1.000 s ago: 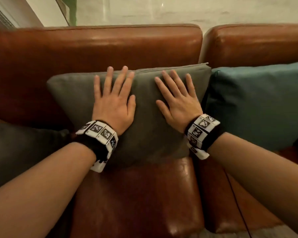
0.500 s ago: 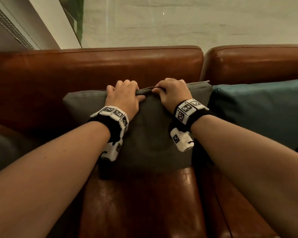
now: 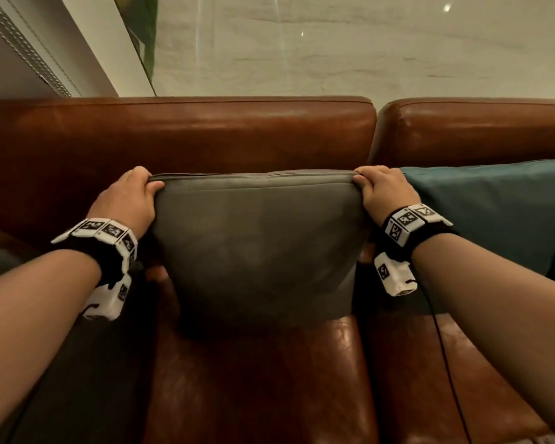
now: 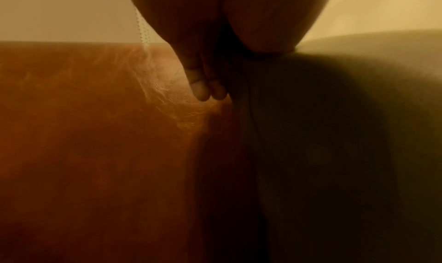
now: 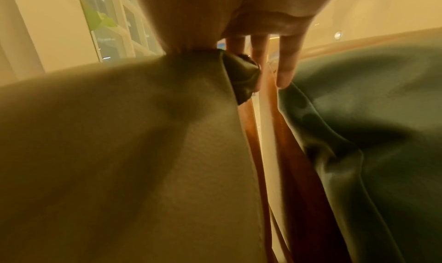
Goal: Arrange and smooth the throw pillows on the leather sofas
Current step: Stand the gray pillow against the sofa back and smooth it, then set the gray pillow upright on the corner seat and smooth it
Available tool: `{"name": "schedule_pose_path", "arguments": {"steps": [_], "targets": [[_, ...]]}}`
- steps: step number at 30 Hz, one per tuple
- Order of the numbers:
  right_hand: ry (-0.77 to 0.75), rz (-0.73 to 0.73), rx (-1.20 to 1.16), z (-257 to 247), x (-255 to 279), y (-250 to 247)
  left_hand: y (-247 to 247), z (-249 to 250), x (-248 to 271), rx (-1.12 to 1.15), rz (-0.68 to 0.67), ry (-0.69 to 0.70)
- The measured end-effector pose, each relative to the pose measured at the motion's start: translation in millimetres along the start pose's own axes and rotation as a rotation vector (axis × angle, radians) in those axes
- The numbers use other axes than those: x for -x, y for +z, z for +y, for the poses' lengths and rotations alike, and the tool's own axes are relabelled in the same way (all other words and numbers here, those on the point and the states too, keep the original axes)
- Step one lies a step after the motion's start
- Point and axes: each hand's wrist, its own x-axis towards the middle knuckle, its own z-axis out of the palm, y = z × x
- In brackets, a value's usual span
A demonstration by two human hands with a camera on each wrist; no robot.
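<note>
A grey throw pillow (image 3: 257,245) stands upright against the back of the brown leather sofa (image 3: 180,133). My left hand (image 3: 132,197) pinches its top left corner and my right hand (image 3: 382,190) pinches its top right corner. The top edge runs taut and straight between them. In the right wrist view the grey pillow (image 5: 119,134) has its corner bunched under my thumb, with my fingers (image 5: 285,72) hanging behind it. The left wrist view shows my fingertips (image 4: 205,91) behind the pillow (image 4: 334,134), against the leather.
A teal pillow (image 3: 494,213) leans on the neighbouring sofa section at the right, close to my right hand. A dark cushion (image 3: 0,261) lies at the far left. Bare leather seat (image 3: 257,379) spreads in front of the grey pillow. A pale wall and a window frame rise behind the sofa.
My hands went from flat on the pillow's face to gripping the middle of its top edge, then slid apart to the two top corners. The pillow now stands straighter.
</note>
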Motion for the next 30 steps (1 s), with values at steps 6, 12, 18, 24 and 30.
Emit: {"name": "schedule_pose_path", "arguments": {"steps": [6, 12, 18, 24, 30], "targets": [[-0.018, 0.139, -0.077, -13, 14, -2, -7, -1, 15, 0.208, 0.127, -0.075], [-0.336, 0.192, -0.09, -57, 60, 25, -22, -18, 113, 0.166, 0.189, 0.062], [-0.716, -0.066, -0.188, -153, 109, 58, -36, -61, 212, -0.074, 0.18, -0.183], [-0.908, -0.345, -0.348, -304, 122, 81, -50, -163, 308, -0.19, 0.081, -0.773], [-0.678, -0.532, -0.434, -455, 114, 100, -42, -195, 416, -0.062, 0.109, -0.907]]}}
